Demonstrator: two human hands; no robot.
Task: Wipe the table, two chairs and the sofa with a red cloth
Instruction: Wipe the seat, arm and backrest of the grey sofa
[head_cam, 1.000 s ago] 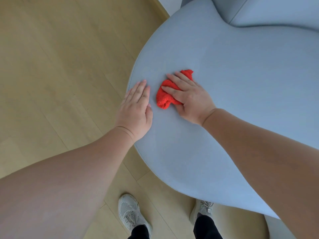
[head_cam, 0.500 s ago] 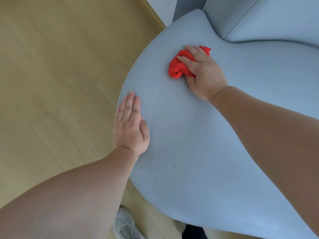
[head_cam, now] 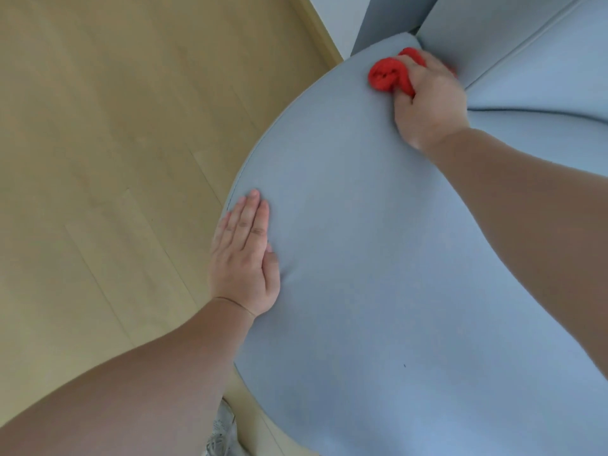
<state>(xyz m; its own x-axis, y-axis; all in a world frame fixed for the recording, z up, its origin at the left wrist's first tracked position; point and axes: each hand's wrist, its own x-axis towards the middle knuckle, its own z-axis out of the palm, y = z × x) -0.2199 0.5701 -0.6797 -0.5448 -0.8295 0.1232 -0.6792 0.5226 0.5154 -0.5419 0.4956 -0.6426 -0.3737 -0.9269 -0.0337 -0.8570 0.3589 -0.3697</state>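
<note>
The right hand (head_cam: 427, 103) clutched the red cloth (head_cam: 386, 75) at the far corner of the sofa seat (head_cam: 362, 258), well beyond the left hand (head_cam: 245, 258) lying flat, straight-fingered, at its edge

left forearm (head_cam: 138, 383): showing bare from the wrist down to the picture's lower edge
left wrist (head_cam: 232, 304): a thin dark line is crossing it; crease or thread, cannot tell
left hand (head_cam: 245, 258): broad-backed, its fingers (head_cam: 253, 212) showing short pale nails
right forearm (head_cam: 526, 199): running bare from the wrist to the right edge
right hand (head_cam: 427, 103): showing a rounded back, slightly blurred
foot: wearing a pale grey-white mesh sneaker (head_cam: 221, 432) with laces, only partly showing
</note>
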